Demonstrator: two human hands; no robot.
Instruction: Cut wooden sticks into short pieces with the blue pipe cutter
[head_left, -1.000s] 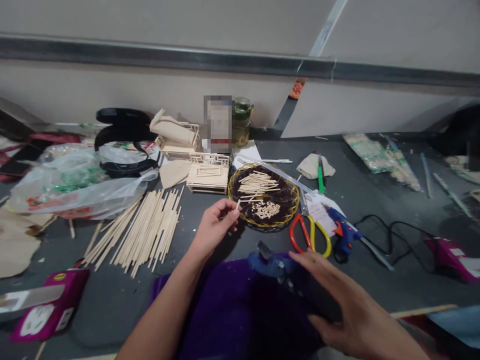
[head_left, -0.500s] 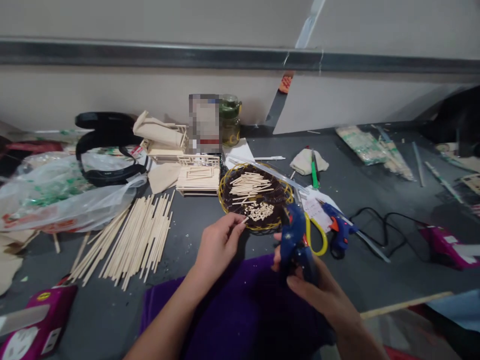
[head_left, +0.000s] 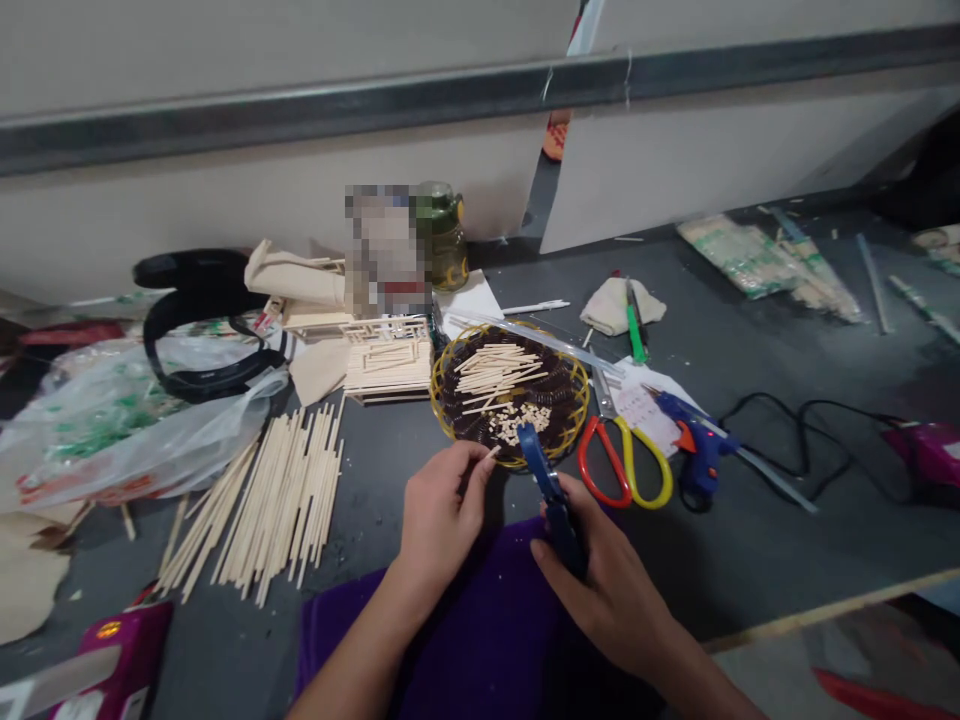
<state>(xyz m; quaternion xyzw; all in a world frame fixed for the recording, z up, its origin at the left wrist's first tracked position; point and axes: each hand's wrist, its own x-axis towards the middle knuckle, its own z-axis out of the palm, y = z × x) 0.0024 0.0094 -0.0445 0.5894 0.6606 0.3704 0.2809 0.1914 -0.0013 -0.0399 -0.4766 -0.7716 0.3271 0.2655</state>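
My left hand (head_left: 442, 505) is closed in a pinch on a thin wooden stick (head_left: 493, 453), whose pale tip shows past the fingertips by the basket's front rim. The rest of that stick is hidden by the fingers. A blue hand cutter (head_left: 553, 500) is gripped in my right hand (head_left: 600, 570), its head tilted up toward the basket. Just beyond both hands lies a dark woven basket (head_left: 564, 385) with a yellow edge. Inside are a bundle of short sticks (head_left: 495, 372) and a heap of tiny cut pieces (head_left: 517, 425).
Long wooden sticks (head_left: 277, 500) lie to the left. Behind stands a small stick-built model (head_left: 386, 370). Scissors (head_left: 626, 465) with red and yellow handles and a blue glue gun (head_left: 701, 455) with a black cord are at right. A purple cloth (head_left: 480, 620) covers the near edge.
The cutter has swung left, closer to the stick in my left hand, and the red scissor handle now shows. The view has tilted slightly; my left hand keeps its pinch.
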